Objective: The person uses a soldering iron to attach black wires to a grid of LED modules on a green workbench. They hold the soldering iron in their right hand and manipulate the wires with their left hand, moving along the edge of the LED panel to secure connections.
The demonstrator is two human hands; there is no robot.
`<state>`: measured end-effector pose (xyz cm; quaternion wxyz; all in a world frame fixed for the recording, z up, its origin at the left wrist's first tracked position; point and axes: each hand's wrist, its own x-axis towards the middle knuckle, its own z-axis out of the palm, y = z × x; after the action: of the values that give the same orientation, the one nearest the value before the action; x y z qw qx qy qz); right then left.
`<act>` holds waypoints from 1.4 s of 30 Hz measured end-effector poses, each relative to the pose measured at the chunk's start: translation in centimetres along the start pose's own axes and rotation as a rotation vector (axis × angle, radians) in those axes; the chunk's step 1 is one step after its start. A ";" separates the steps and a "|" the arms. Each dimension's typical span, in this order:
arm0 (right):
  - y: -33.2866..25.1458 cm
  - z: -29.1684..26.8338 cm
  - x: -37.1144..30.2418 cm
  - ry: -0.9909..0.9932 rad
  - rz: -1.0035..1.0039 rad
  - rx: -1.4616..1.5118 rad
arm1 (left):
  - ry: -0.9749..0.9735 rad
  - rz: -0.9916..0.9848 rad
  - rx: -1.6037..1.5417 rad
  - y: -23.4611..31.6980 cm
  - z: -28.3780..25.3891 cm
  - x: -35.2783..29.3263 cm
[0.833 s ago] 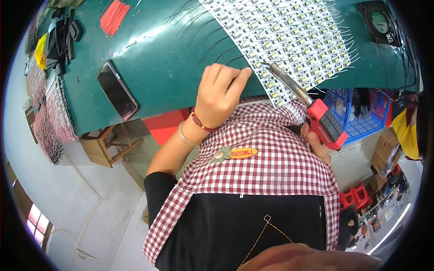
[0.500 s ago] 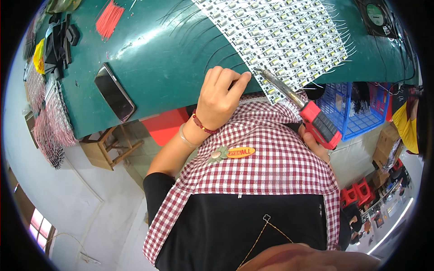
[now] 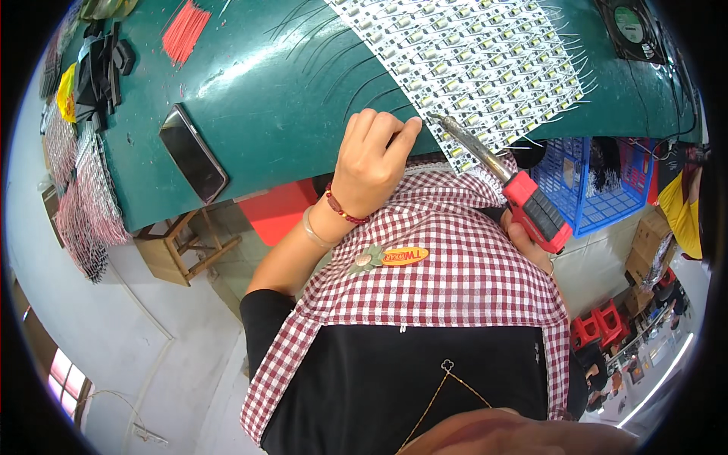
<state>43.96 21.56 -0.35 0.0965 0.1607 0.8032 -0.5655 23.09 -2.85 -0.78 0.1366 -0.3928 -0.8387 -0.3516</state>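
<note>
A white panel of small LED circuit boards [image 3: 485,72] lies on the green table, its near corner jutting past the front edge. Black wires [image 3: 345,72] stick out along its left side, and short pale wires along its right. My left hand [image 3: 371,159] is closed beside the panel's near-left edge, thumb and fingers pinched together; whatever they hold is too small to make out. My right hand [image 3: 523,236], partly hidden, grips a soldering iron [image 3: 535,208] by its red and black handle. The iron's metal tip rests at the panel's left edge, just beyond my left fingertips.
On the table [image 3: 265,129] to the left lie a smartphone [image 3: 193,154], a bundle of red wires [image 3: 185,32] and dark strips [image 3: 102,72]. Wire bunches [image 3: 87,201] hang off its left end. A blue crate [image 3: 616,186] stands right, below a small black fan [image 3: 631,29].
</note>
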 end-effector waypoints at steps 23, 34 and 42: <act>1.0 0.2 -0.2 0.037 -0.060 -0.069 | 0.000 -0.009 -0.012 -0.2 0.0 -0.1; 0.4 -0.3 -0.1 0.041 -0.099 0.049 | 0.039 0.050 0.006 -0.1 0.0 0.0; 0.7 -0.6 -1.0 0.021 -0.038 0.076 | 0.012 0.022 -0.064 0.8 0.2 -1.0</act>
<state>45.18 22.20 -0.37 0.0712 0.1547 0.7851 -0.5955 24.39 -2.91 -1.07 0.1328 -0.4041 -0.8218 -0.3790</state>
